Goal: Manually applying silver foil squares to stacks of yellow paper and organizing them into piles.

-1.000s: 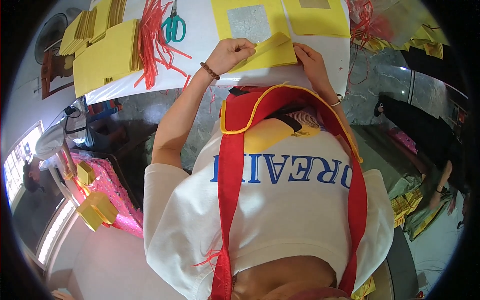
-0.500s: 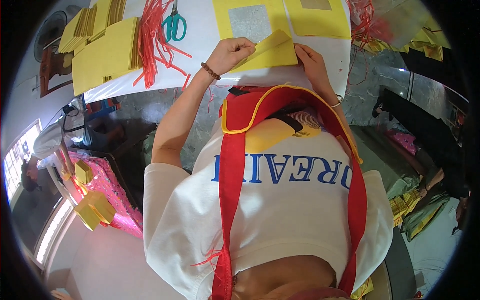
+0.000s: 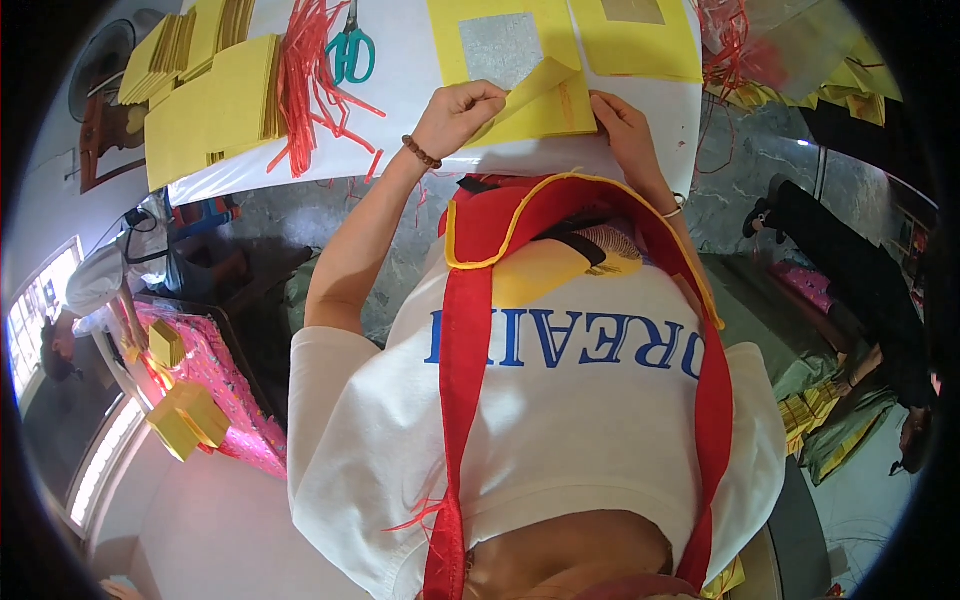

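Yellow paper (image 3: 555, 118) has its folded-back flap pinched in the left hand (image 3: 460, 112), while the right hand (image 3: 622, 118) is at its right side, grip unclear; lying by the near edge of the smooth white tabletop (image 3: 410, 50), it looks light, pliable and easily creased, best held by its corners. Leftward lie teal scissors (image 3: 352, 40), red strips (image 3: 300, 90) and, at the near left corner, yellow stacks (image 3: 213, 112); below is grey floor (image 3: 285, 215).

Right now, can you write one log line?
left hand: pinching yellow paper | right hand: at paper's right edge | scissors: on table
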Tool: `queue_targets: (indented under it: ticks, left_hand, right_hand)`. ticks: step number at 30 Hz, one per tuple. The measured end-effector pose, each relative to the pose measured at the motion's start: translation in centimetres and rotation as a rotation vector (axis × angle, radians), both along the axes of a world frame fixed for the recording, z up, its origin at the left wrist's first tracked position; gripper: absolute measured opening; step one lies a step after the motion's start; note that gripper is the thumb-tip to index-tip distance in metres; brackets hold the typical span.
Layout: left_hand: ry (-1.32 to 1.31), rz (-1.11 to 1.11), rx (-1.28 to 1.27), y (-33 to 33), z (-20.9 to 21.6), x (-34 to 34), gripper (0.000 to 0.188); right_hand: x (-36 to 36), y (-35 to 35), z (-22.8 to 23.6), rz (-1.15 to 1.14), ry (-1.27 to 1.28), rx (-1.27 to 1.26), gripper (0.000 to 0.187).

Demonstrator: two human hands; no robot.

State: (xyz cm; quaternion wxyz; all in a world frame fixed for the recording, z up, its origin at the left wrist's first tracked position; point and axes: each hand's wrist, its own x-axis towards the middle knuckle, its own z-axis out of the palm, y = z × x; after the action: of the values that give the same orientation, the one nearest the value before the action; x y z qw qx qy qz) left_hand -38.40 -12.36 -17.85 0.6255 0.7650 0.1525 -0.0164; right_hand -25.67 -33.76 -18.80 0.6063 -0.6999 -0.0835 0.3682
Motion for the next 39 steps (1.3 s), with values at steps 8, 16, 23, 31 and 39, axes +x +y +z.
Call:
queue_targets:
  ticks: [8,16,23,31,39]
  left_hand:
    - [-0.132,0.12,-0.05,-1.4,-0.7,-0.6,0.009]
    - [-0.316,0.452,-0.383,-2.4,-0.2,-0.4,0.019]
    - [-0.35,0.519,-0.49,-1.6,-1.2,-0.6,0.028]
    - [-0.299,0.421,-0.482,-1.8,-0.4,-0.5,0.038]
    - [-0.235,0.378,-0.416,-1.2,-1.3,-1.0,0.014]
  right_hand:
    - [-0.1,-0.2,-0.1,0.07,-0.091,-0.051,0.037]
    - [0.0,-0.3,-0.5,0.114,-0.121,-0.017,0.041]
    - [-0.2,-0.4,-0.8,0.091,-0.152,0.035,0.041]
    - [-0.2,-0.5,-0.3,0.11,-0.107,0.006,0.042]
    - [-0.3,-0.1,-0.1,0.118,-0.25,-0.039,0.04]
